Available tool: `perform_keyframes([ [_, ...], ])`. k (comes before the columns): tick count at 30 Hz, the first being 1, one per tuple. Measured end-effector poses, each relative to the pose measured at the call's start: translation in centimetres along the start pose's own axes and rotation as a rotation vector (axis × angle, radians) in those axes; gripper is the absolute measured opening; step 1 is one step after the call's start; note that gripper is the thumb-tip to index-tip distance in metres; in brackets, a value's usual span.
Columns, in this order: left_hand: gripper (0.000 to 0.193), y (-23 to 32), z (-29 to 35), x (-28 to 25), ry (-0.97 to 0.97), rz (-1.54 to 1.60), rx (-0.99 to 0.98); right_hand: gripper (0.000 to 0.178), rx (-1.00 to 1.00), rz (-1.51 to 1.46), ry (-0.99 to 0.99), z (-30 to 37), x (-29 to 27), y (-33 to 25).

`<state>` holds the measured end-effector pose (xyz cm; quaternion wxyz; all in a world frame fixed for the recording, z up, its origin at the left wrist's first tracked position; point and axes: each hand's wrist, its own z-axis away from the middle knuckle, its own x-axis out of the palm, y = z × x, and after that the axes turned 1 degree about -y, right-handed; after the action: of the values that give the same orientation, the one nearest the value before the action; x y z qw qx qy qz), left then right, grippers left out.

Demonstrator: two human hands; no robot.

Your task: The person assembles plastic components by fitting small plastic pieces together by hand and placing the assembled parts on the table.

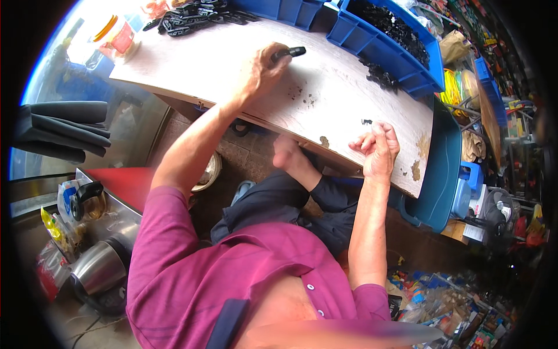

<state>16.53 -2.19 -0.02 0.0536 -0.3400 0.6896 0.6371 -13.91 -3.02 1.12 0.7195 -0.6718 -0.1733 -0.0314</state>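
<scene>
My left hand (263,68) reaches out over the wooden table (325,93) and grips a small black plastic part (289,53) between thumb and fingers. My right hand (379,146) rests near the table's front edge with its fingers curled in; whether it holds anything I cannot see. A tiny black piece (367,122) lies on the table just beyond it. A heap of black plastic parts (381,75) lies on the table to the right, beside a blue bin (381,49) full of similar black parts.
Another pile of black parts (192,16) lies at the table's far left, with a second blue bin (285,10) behind. A teal tub (439,168) stands at the table's right end. Metal kettles (102,264) and packets sit at lower left. Cluttered shelves line the right.
</scene>
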Motion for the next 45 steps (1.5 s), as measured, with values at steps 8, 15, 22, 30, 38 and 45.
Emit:
perform_keyframes([
  [8,0.026,3.5,5.7,4.6,-0.051,1.013,-0.133,0.012,-0.004,-0.059,0.037,0.0,0.6,-0.3],
  [15,0.027,6.7,7.2,6.6,-0.175,1.016,-0.208,0.014,-0.016,-0.142,0.068,0.1,1.6,-0.3],
  [22,0.028,8.3,7.9,8.9,-0.426,0.992,-0.267,0.012,-0.055,-0.115,-0.036,0.2,1.1,0.3],
  [30,0.021,8.2,7.6,10.3,-0.458,1.084,-0.219,0.009,0.006,-0.105,0.001,0.1,0.8,0.3],
  [38,0.021,8.5,6.9,10.3,-0.462,1.021,-0.263,0.011,0.001,-0.039,-0.021,-0.6,-0.4,1.0],
  [45,0.018,9.0,6.9,11.1,-0.305,1.072,-0.375,0.016,-0.003,0.003,0.032,-0.3,1.0,0.3],
])
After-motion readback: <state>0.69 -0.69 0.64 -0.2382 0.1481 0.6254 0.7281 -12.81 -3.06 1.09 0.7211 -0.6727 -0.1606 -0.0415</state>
